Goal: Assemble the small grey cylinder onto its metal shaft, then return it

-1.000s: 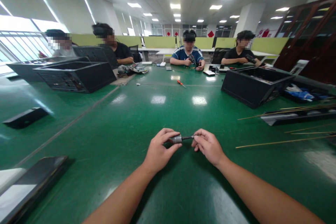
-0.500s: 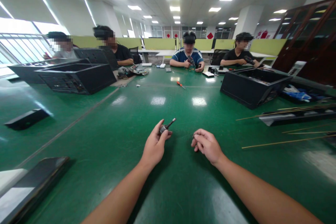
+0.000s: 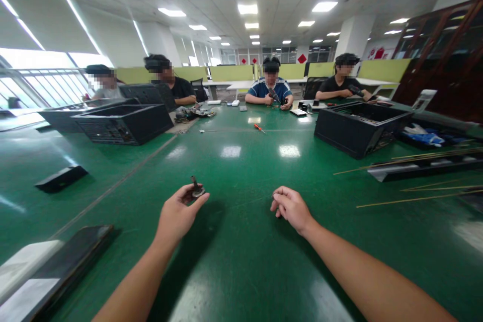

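Above the green table, my left hand (image 3: 179, 211) is closed around a small round metal part with a shaft (image 3: 196, 191). The shaft points up, and the disc-like base rests between thumb and fingers. What exact part it is, I cannot tell. Across a gap of table, my right hand (image 3: 292, 206) is closed in a pinch. A tiny dark bit shows at its fingertips, too small to name.
Black computer cases (image 3: 124, 123) stand at the left, another computer case (image 3: 356, 128) at the right. An orange screwdriver (image 3: 258, 128) lies mid-table. Thin yellowish rods (image 3: 407, 202) stick out at the right. A dark flat panel (image 3: 71, 266) lies near left. Several people sit opposite.
My left hand has moved left, away from my right hand, and the metal part's shaft has turned from slanting right to upright. The right hand keeps its pinch. The view has tilted up slightly.
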A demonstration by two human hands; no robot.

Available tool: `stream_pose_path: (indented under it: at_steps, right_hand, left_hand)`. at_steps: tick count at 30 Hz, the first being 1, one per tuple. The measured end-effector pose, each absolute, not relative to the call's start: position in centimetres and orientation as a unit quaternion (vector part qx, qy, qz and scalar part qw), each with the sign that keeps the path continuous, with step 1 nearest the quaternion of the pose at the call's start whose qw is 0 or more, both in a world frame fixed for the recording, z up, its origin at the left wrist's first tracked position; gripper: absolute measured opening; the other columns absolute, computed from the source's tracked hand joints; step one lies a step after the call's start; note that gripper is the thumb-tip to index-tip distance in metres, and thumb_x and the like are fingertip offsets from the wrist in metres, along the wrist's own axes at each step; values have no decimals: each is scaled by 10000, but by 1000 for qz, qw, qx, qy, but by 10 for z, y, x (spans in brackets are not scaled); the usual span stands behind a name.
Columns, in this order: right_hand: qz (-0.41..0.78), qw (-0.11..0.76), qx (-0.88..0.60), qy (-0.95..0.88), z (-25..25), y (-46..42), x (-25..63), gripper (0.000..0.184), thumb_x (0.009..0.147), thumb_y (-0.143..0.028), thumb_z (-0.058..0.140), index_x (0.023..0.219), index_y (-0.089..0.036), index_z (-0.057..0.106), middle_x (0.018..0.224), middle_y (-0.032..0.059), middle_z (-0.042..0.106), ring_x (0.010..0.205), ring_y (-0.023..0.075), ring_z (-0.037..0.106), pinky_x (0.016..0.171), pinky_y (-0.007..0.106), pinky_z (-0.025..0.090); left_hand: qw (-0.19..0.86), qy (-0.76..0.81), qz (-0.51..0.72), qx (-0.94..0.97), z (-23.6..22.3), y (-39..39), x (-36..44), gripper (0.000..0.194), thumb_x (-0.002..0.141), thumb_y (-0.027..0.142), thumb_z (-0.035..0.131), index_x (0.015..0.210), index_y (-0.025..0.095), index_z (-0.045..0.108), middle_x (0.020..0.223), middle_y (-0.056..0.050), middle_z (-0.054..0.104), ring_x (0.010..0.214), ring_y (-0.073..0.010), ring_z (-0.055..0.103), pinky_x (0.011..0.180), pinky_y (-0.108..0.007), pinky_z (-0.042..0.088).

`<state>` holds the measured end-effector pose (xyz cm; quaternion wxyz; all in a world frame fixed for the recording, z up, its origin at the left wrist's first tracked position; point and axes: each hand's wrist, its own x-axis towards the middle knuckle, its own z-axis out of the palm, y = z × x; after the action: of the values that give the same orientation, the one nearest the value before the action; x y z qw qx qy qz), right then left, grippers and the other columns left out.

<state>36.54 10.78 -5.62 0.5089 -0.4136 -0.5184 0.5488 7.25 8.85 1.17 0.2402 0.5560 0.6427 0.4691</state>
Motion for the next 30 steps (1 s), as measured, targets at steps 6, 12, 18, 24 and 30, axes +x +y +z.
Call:
stream_pose_path:
  at_steps: [6,12,18,24,30]
  right_hand:
    - [544,502,-414,-530,-58,109,364,203,801,-355,563,809,-154,588,567,-3,644,370,79,429,429,219,392]
    - [539,493,-419,-539,-58,109,366,213,799,-362,566,809,-152,596,576,6,651,403,95,474,427,217,379]
    - [618,485,-362,-501,-45,97,360,334,720,-405,726,883,-122,655,585,14,651,426,79,465,411,190,290]
    - [764,348,-245,-485,-35,78,355,467,736,-540,712,872,-93,699,513,27,633,352,47,366,372,185,146]
    - [725,384,-251,-514,-39,80,358,560,792,-658,590,785,-105,681,470,5,599,322,35,294,389,181,246]
  left_hand:
    - [138,731,423,517,-1,44,-19,649,598,413,780,1181,258,540,961,-58,758,960,-308,707,892,-492,559]
    - [146,729,451,493,-14,11,-40,581,583,397,765,1114,355,534,914,21,755,948,-325,708,801,-519,609]
    - [-186,668,435,575,18,-9,12,620,678,498,730,1238,291,563,1207,-70,637,1090,-365,622,1003,-589,466]
    - [92,426,406,803,21,28,131,379,747,332,749,1120,294,692,1085,-50,721,962,-229,689,860,-366,565]
    - [255,399,495,729,5,51,202,142,779,268,712,904,217,754,873,-54,745,813,-196,699,770,-324,572]
